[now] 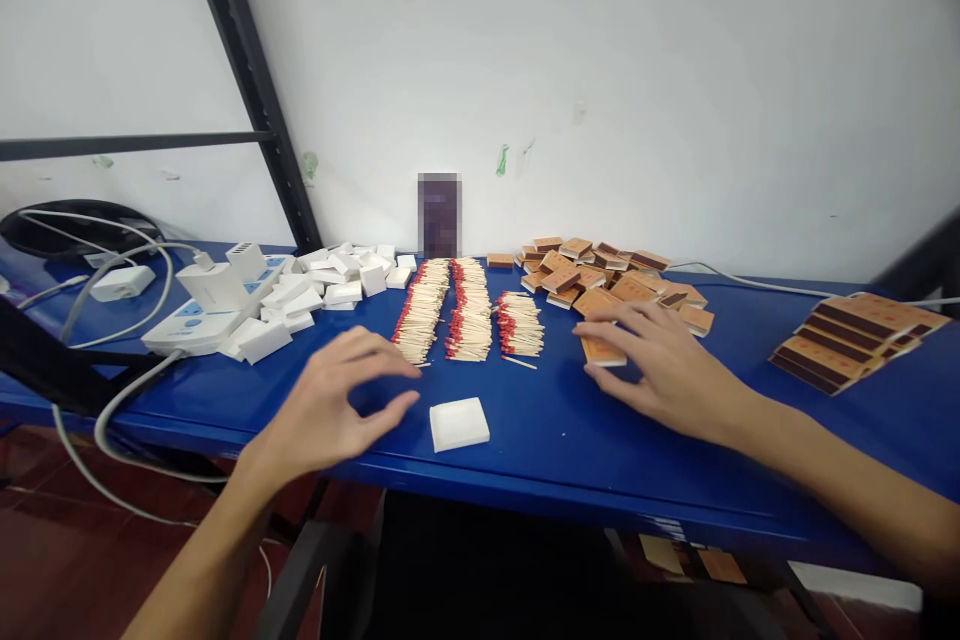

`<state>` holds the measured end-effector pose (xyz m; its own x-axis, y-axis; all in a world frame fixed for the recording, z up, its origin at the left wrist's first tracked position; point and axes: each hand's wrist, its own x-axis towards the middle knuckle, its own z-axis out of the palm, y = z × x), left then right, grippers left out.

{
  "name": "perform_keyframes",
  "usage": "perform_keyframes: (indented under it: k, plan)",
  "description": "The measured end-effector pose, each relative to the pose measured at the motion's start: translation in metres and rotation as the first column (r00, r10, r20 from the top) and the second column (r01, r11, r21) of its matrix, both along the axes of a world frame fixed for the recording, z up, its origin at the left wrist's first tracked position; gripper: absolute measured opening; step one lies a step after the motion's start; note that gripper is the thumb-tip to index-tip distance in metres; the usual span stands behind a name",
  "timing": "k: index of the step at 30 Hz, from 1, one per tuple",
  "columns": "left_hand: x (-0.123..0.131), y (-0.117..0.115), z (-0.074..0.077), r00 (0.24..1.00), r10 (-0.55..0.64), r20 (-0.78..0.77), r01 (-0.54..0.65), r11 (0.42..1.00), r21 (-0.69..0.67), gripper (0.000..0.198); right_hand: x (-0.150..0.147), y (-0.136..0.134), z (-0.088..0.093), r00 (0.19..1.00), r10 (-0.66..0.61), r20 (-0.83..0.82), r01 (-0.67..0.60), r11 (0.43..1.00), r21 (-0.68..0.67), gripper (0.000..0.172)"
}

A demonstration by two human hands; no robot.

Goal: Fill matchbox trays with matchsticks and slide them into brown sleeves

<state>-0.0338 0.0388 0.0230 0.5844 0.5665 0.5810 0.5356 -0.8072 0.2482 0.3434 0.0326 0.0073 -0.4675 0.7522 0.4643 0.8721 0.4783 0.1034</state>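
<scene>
My left hand point(349, 400) hovers over the blue table, fingers apart and holding nothing, between the matches and a white box tray point(459, 424) near the front edge. To the right, my right hand point(649, 360) has its fingers spread around an orange matchbox sleeve point(603, 352); whether the fingertips touch it is unclear. Behind that hand lies a heap of orange and brown matchbox sleeves point(592, 270). Red-tipped matches lie in three rows: left point(424, 310), middle point(470, 310) and a shorter right one point(520, 325).
White box trays point(337, 280) are piled at the back left, beside a white power strip point(202, 320) with plugs and cables. Stacked sleeves point(855, 340) stand at the far right. A dark upright object point(439, 215) leans at the wall. A black metal post point(259, 80) rises at the left.
</scene>
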Motion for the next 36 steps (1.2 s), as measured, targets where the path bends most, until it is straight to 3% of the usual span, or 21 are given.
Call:
perform_keyframes:
  k: [4, 9, 16, 20, 25, 29, 32, 36]
  plan:
    - [-0.015, 0.012, 0.003, 0.968, 0.215, -0.131, -0.22, 0.975, -0.025, 0.029, -0.009, -0.013, -0.006, 1.0, 0.01, -0.002, -0.01, 0.997, -0.079, 0.029]
    - [-0.002, 0.016, -0.001, 0.882, 0.304, -0.36, -0.335, 0.942, -0.026, 0.028, -0.037, -0.009, 0.003, 0.998, 0.063, -0.01, -0.063, 0.998, -0.008, 0.019]
    - [-0.005, 0.022, -0.002, 0.884, 0.237, -0.402, -0.305, 0.946, -0.114, 0.026, -0.063, 0.005, 0.0, 0.996, 0.062, 0.061, -0.056, 0.993, -0.109, 0.019]
    - [-0.006, 0.017, 0.001, 0.941, 0.133, -0.311, -0.203, 0.958, -0.205, 0.026, -0.066, 0.006, -0.003, 0.996, 0.075, 0.041, -0.067, 0.985, -0.16, 0.021]
    - [0.013, -0.006, 0.004, 0.982, -0.036, -0.186, -0.023, 0.951, -0.308, 0.023, -0.078, -0.001, 0.008, 0.992, 0.118, -0.039, -0.123, 0.98, -0.155, 0.019]
    - [0.022, -0.011, 0.003, 0.979, -0.027, -0.204, -0.031, 0.96, -0.277, 0.022, -0.09, -0.008, 0.018, 0.979, 0.161, -0.127, -0.179, 0.973, -0.145, 0.016]
    - [0.011, 0.0, 0.001, 0.986, 0.054, -0.156, -0.088, 0.973, -0.214, 0.025, -0.102, -0.015, 0.021, 0.963, 0.223, -0.152, -0.251, 0.946, -0.206, 0.015]
    - [-0.009, 0.015, -0.002, 0.991, -0.009, -0.134, -0.005, 0.995, -0.101, 0.026, -0.117, -0.023, 0.023, 0.936, 0.316, -0.156, -0.348, 0.894, -0.281, 0.016]
